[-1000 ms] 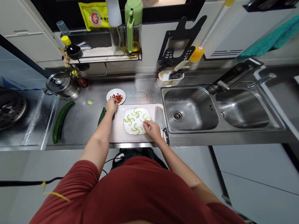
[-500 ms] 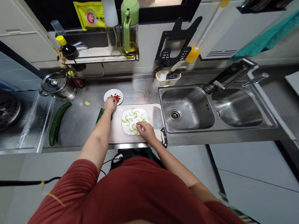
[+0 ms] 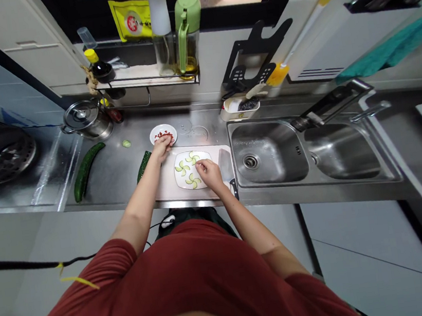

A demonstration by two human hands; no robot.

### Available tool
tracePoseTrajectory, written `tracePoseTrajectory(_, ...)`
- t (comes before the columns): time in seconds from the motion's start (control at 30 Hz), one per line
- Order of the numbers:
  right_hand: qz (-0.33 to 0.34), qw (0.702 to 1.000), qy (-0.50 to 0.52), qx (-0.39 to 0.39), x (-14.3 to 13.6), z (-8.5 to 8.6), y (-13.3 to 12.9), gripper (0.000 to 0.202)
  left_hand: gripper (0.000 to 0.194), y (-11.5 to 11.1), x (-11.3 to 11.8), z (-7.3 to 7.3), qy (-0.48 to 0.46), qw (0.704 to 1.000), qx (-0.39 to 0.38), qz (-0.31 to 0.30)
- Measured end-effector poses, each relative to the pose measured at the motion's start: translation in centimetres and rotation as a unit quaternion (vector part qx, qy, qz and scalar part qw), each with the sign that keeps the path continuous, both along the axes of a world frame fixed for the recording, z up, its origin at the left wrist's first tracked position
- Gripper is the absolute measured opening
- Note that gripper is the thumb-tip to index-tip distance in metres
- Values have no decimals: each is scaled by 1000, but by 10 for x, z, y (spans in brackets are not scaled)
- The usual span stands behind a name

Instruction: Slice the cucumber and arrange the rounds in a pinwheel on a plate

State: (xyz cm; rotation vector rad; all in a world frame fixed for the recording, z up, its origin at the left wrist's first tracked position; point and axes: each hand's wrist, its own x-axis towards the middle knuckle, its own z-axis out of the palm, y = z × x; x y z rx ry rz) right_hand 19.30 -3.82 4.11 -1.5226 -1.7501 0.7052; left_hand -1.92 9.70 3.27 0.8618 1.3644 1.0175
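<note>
A lidded pot (image 3: 83, 116) stands at the back left of the metal counter (image 3: 116, 175), with a whole cucumber (image 3: 85, 172) lying in front of it. Farther right are pale green rounds (image 3: 126, 143) and a cut cucumber (image 3: 143, 166) beside the cutting board (image 3: 166, 187). The person's left hand (image 3: 163, 147) is partly open, fingers loosely bent at the front rim of the round plate (image 3: 173, 130) of red pieces (image 3: 161, 133); whether it grips one cannot be told. On the board, the square plate (image 3: 191, 168) carries curved green slices (image 3: 182, 168) in pinwheels. The right hand (image 3: 210, 173) is mostly closed over its right side, thumb and finger nearly together, any held piece too small to tell. A broad knife (image 3: 225, 161) lies right of it, near the sink (image 3: 267, 145).
</note>
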Motion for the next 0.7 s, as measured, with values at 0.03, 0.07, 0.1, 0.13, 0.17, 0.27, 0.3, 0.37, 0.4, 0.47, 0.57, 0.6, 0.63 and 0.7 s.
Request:
tracePoseTrajectory(0.03,0,1000,-1,4,0,3,4,24,28,-3,2,4,-14,1000,1,-2)
tracePoseTrajectory(0.07,0,1000,-2,8,0,6,9,24,28,-7,4,8,-27,1000,2,-6)
tracePoseTrajectory(0.1,0,1000,-4,11,0,10,13,24,29,-10,5,12,-39,999,5,-13)
tracePoseTrajectory(0.13,0,1000,-5,16,0,13,18,24,29,-14,7,15,-51,998,9,-24)
tracePoseTrajectory(0.17,1,1000,-6,21,-1,17,24,23,29,-17,9,18,-63,997,13,-39)
tracePoseTrajectory(0.27,6,999,-6,48,-4,28,42,23,29,-26,16,26,-86,991,24,-102)
tracePoseTrajectory(0.3,11,998,-8,55,-5,32,49,23,29,-29,18,28,-88,987,27,-129)
tracePoseTrajectory(0.37,31,997,-16,69,-6,38,61,25,30,-32,21,32,-77,980,36,-181)
tracePoseTrajectory(0.4,42,996,-23,74,-7,41,66,26,30,-33,22,34,-66,976,42,-204)
tracePoseTrajectory(0.47,70,994,-39,81,-8,44,73,25,31,-34,23,36,-39,969,54,-238)
tracePoseTrajectory(0.57,93,990,-62,83,-9,43,79,18,32,-33,22,37,-20,964,60,-258)
tracePoseTrajectory(0.6,97,990,-65,82,-9,42,79,17,32,-33,22,37,-21,964,58,-258)
tracePoseTrajectory(0.63,99,989,-66,82,-9,41,80,16,33,-33,22,36,-25,964,55,-257)
tracePoseTrajectory(0.7,100,990,-61,82,-10,38,79,15,34,-32,22,34,-38,967,49,-248)
